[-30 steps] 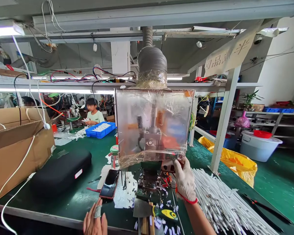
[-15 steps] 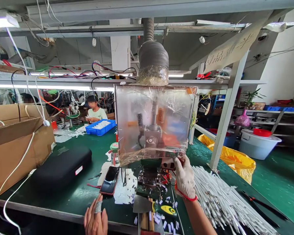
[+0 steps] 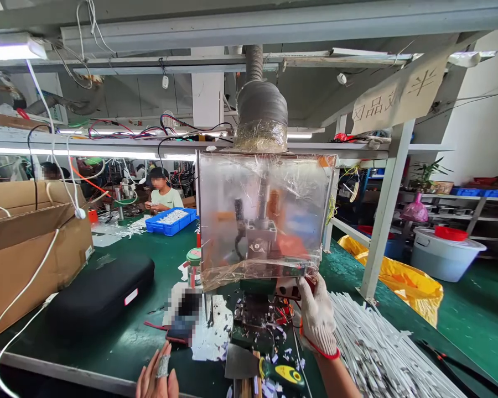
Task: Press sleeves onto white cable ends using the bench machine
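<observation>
My left hand (image 3: 157, 376) lies bare at the bench's front edge, fingers stretched out and holding nothing; a grey wrap circles one finger. Just beyond it is a phone (image 3: 181, 326), partly blurred out. My right hand (image 3: 317, 315), in a white knit glove with a red cuff, has its fingers curled at the right end of a small control box (image 3: 288, 287), fingertips partly hidden. This box sits under the lower right corner of a clear plastic hood (image 3: 232, 243) around a press (image 3: 261, 237). A scraper with a green-yellow handle (image 3: 284, 371) lies in front, among white scraps.
Right of my glove lies a heap of thin white strips (image 3: 377, 342), with dark pliers (image 3: 452, 359) beyond. On the left are a black case (image 3: 103, 298) and a cardboard box (image 3: 37, 249). A blue tray (image 3: 170, 222) stands farther back, near a seated person (image 3: 164, 193).
The view has tilted slightly upward, so the scene sits lower in the frame. My right hand stays at the control box; my left hand still lies flat at the bench edge.
</observation>
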{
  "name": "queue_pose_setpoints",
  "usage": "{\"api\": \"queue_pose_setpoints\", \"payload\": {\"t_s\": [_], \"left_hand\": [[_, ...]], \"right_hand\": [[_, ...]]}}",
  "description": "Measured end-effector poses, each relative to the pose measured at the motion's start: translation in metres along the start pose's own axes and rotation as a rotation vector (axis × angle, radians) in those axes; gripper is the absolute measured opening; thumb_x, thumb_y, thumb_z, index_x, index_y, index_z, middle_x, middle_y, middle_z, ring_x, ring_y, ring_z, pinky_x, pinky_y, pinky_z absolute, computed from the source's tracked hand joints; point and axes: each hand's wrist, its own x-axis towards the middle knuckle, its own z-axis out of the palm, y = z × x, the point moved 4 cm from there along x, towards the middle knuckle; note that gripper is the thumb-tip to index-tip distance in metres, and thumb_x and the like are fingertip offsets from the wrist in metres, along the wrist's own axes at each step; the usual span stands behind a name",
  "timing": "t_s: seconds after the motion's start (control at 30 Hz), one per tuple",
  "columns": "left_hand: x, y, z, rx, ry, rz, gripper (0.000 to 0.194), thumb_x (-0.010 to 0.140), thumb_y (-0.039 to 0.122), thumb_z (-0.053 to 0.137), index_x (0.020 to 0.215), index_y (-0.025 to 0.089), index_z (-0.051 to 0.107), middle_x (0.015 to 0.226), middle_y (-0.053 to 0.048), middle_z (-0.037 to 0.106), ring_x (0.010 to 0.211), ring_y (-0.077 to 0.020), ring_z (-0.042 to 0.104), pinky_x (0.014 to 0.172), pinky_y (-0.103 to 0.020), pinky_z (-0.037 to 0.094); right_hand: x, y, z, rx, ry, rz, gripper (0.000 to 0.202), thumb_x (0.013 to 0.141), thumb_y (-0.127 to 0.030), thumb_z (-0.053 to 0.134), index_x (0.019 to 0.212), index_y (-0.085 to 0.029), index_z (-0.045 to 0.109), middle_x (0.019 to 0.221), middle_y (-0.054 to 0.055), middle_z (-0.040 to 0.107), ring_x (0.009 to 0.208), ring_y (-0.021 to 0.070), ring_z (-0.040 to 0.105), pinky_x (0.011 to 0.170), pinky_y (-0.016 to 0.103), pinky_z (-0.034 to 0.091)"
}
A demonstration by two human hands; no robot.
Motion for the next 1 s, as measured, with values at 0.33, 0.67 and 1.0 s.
{"api": "queue_pose_setpoints", "payload": {"t_s": [0.33,0.67,1.0], "left_hand": [[0.008,0.006,-0.012,-0.003,-0.039,0.019,0.062,0.096,0.022,0.045,0.156,0.028,0.031,0.13,-0.013,0.066,0.122,-0.0297,0.059,0.108,-0.051,0.037],[0.008,0.005,-0.012,-0.017,-0.059,0.009,0.06,0.096,0.023,0.045,0.155,0.027,0.034,0.131,-0.013,0.065,0.126,-0.0291,0.057,0.11,-0.051,0.035],[0.006,0.005,-0.011,-0.022,-0.034,0.029,0.06,0.096,0.023,0.046,0.155,0.028,0.034,0.13,-0.012,0.066,0.124,-0.0294,0.058,0.11,-0.051,0.035]], "right_hand": [[0.0,0.002,-0.001,-0.048,0.025,0.034,0.068,0.089,-0.064,0.046,0.144,-0.023,0.051,0.113,0.009,0.071,0.101,0.0298,0.065,0.089,0.04,0.045],[-0.002,-0.003,-0.001,-0.048,0.022,0.033,0.068,0.088,-0.062,0.044,0.141,-0.02,0.052,0.108,0.01,0.072,0.096,0.0302,0.066,0.087,0.04,0.046],[-0.012,-0.024,0.002,-0.127,0.017,0.159,0.086,0.078,-0.073,0.057,0.15,-0.03,0.039,0.107,0.007,0.072,0.088,0.0305,0.068,0.079,0.04,0.046]]}}
